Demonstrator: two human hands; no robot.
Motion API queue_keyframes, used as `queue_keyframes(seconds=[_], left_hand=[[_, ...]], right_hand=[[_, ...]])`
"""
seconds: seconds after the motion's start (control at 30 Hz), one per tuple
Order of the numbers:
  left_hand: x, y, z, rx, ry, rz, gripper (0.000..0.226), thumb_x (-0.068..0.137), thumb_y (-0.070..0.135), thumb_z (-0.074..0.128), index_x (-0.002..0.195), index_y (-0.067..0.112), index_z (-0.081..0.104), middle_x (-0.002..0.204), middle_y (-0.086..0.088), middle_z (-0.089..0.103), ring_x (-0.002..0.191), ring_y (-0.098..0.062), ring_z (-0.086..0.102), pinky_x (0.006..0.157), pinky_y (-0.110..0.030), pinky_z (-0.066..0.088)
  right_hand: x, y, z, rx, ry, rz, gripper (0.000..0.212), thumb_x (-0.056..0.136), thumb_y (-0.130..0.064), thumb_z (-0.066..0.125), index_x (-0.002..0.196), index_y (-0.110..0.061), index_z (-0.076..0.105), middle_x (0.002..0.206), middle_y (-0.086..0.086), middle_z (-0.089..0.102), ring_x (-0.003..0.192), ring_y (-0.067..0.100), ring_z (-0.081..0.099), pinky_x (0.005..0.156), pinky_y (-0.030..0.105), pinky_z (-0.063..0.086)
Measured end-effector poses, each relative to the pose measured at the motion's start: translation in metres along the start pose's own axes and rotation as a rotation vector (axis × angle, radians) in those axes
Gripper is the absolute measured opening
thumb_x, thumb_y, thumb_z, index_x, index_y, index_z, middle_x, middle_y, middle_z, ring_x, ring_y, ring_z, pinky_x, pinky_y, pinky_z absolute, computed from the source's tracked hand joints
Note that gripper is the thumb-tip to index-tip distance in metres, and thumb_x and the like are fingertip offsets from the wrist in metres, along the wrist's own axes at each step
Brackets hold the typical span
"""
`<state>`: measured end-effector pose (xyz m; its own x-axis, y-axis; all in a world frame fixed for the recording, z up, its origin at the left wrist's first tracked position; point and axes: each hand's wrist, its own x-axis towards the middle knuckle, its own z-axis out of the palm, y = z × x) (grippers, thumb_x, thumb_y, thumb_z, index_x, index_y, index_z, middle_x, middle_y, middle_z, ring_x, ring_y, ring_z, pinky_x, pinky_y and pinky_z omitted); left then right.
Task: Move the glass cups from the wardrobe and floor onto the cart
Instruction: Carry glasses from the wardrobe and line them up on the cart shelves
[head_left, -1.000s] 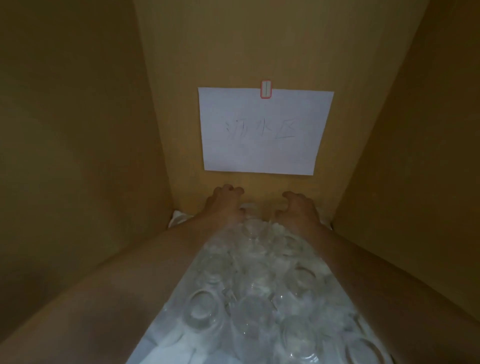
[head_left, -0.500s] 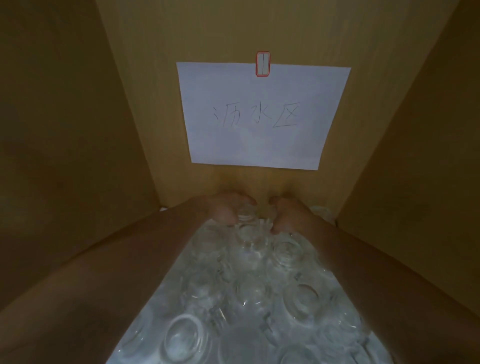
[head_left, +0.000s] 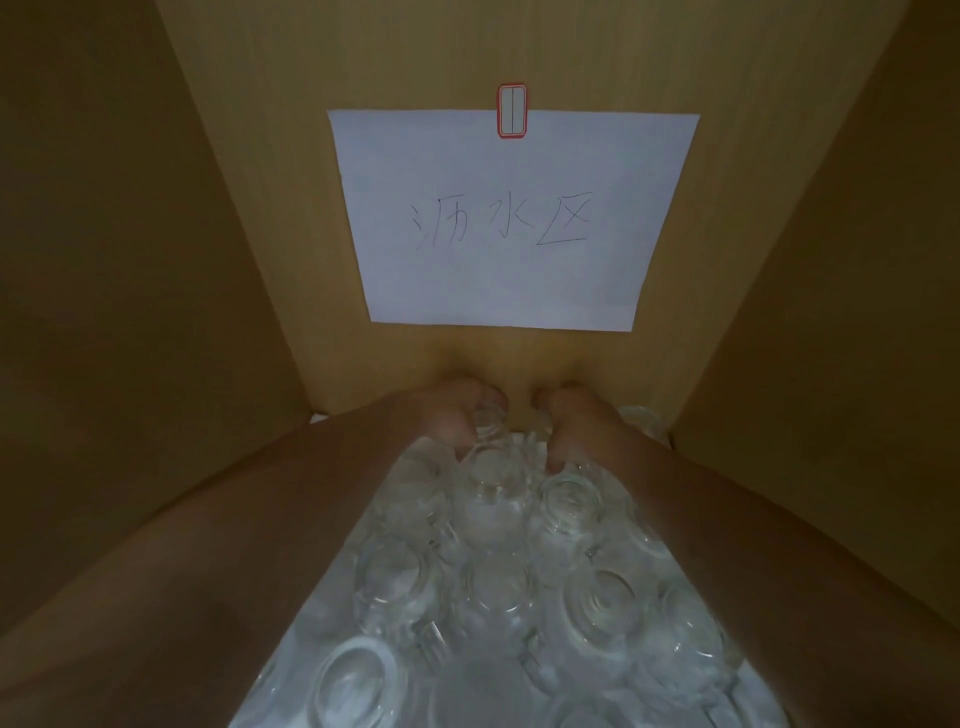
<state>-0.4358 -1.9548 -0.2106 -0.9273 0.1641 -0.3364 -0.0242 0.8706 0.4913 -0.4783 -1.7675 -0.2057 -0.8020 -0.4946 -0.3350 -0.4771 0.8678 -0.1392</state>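
We find a wardrobe (head_left: 130, 260) of matte, tan, wood-grain panels: two side walls slanting in and a flat back wall, all dimly lit. Fixed to the back wall is a rectangular white paper (head_left: 511, 221), smooth, with three handwritten characters in thin pen strokes. A small red-edged label (head_left: 512, 111) sits upright across its top edge at the middle.

On the wardrobe floor lies a pale white sheet (head_left: 317, 417), of which only a sliver shows at the back left corner and at the near edge. It carries the cups (head_left: 493, 587): clear, round, smooth glass, packed closely in rows from the near edge to the back wall, many touching one another. Several show circular rims or bases to the camera; whether each stands upright or inverted we cannot tell.

Both bare forearms reach in along the sides of the cluster. The left hand (head_left: 449, 421) is at the back row, left of centre, its fingers curled round a cup there. The right hand (head_left: 582, 423) is just beside it, right of centre, its fingers bent down among the back cups; it appears to grip one, though the glass under it is blurred. One more cup (head_left: 641, 418) shows beyond the right wrist, near the back right corner.
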Motion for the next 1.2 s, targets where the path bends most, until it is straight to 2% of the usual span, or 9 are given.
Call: queue_keyframes(seconds=[0.13, 0.33, 0.47, 0.6, 0.7, 0.87, 1.07, 1.13, 1.2], left_hand=[[-0.01, 0.0, -0.008, -0.037, 0.04, 0.0, 0.074, 0.066, -0.002, 0.088, 0.132, 0.016, 0.061, 0.135, -0.003, 0.06, 0.121, -0.021, 0.058, 0.097, -0.039, 0.055], [-0.03, 0.004, -0.02, -0.124, 0.138, 0.013, 0.093, 0.054, -0.001, 0.095, 0.138, 0.01, 0.057, 0.136, -0.004, 0.059, 0.126, -0.018, 0.055, 0.099, -0.037, 0.053], [-0.045, 0.008, -0.026, -0.077, 0.237, 0.03, 0.093, 0.053, 0.005, 0.097, 0.137, 0.013, 0.058, 0.131, 0.0, 0.058, 0.12, -0.016, 0.056, 0.088, -0.023, 0.049], [-0.065, 0.015, -0.033, -0.064, 0.336, 0.076, 0.092, 0.055, 0.004, 0.096, 0.139, 0.009, 0.057, 0.135, -0.001, 0.055, 0.124, -0.016, 0.053, 0.091, -0.019, 0.045], [-0.079, 0.023, -0.042, -0.082, 0.419, 0.098, 0.09, 0.055, 0.002, 0.095, 0.136, 0.013, 0.059, 0.135, -0.004, 0.059, 0.124, -0.019, 0.056, 0.097, -0.026, 0.049], [-0.116, 0.036, -0.063, -0.085, 0.566, 0.126, 0.094, 0.052, 0.011, 0.098, 0.136, 0.017, 0.057, 0.135, -0.004, 0.059, 0.122, -0.022, 0.056, 0.093, -0.03, 0.049], [-0.169, 0.056, -0.068, -0.482, 0.818, 0.066, 0.077, 0.051, 0.017, 0.1, 0.116, 0.025, 0.06, 0.101, 0.015, 0.059, 0.088, -0.005, 0.06, 0.059, -0.015, 0.049], [-0.19, 0.064, -0.067, -0.654, 0.874, 0.049, 0.072, 0.051, 0.017, 0.1, 0.108, 0.028, 0.058, 0.097, 0.02, 0.056, 0.085, 0.001, 0.058, 0.063, -0.023, 0.057], [-0.211, 0.072, -0.065, -0.811, 0.895, 0.028, 0.072, 0.051, 0.016, 0.1, 0.108, 0.027, 0.058, 0.1, 0.018, 0.058, 0.088, -0.004, 0.061, 0.068, -0.035, 0.062]], right_hand=[[-0.004, -0.003, -0.003, 0.022, -0.005, 0.022, 0.104, 0.065, -0.018, 0.096, 0.154, -0.018, 0.041, 0.145, 0.008, 0.054, 0.125, 0.027, 0.059, 0.096, 0.04, 0.056], [-0.01, -0.005, -0.007, 0.049, 0.02, 0.033, 0.102, 0.066, -0.014, 0.095, 0.153, -0.02, 0.042, 0.146, 0.007, 0.053, 0.125, 0.027, 0.058, 0.095, 0.038, 0.056], [-0.021, -0.011, -0.021, 0.03, 0.034, 0.047, 0.11, 0.067, -0.023, 0.095, 0.158, -0.02, 0.033, 0.151, 0.006, 0.047, 0.132, 0.027, 0.053, 0.101, 0.041, 0.053], [-0.042, -0.013, -0.038, 0.099, 0.154, 0.055, 0.108, 0.065, -0.022, 0.096, 0.155, -0.021, 0.037, 0.152, 0.007, 0.045, 0.131, 0.029, 0.054, 0.1, 0.042, 0.054], [-0.061, -0.013, -0.046, 0.168, 0.28, 0.069, 0.104, 0.062, -0.019, 0.096, 0.152, -0.021, 0.044, 0.149, 0.009, 0.046, 0.128, 0.031, 0.056, 0.097, 0.039, 0.054], [-0.097, -0.024, -0.061, 0.256, 0.523, 0.14, 0.094, 0.059, -0.023, 0.095, 0.141, -0.024, 0.05, 0.126, 0.009, 0.05, 0.107, 0.03, 0.062, 0.077, 0.033, 0.056], [-0.143, -0.031, -0.073, 0.576, 0.78, 0.258, 0.095, 0.049, -0.041, 0.099, 0.129, -0.018, 0.053, 0.115, 0.007, 0.056, 0.099, 0.026, 0.058, 0.075, 0.032, 0.054], [-0.159, -0.035, -0.074, 0.719, 0.838, 0.278, 0.096, 0.048, -0.044, 0.1, 0.127, -0.018, 0.052, 0.121, 0.008, 0.059, 0.104, 0.025, 0.059, 0.081, 0.035, 0.055], [-0.176, -0.042, -0.073, 0.897, 0.889, 0.266, 0.096, 0.049, -0.044, 0.1, 0.128, -0.017, 0.053, 0.126, 0.008, 0.06, 0.112, 0.027, 0.061, 0.092, 0.042, 0.056]])
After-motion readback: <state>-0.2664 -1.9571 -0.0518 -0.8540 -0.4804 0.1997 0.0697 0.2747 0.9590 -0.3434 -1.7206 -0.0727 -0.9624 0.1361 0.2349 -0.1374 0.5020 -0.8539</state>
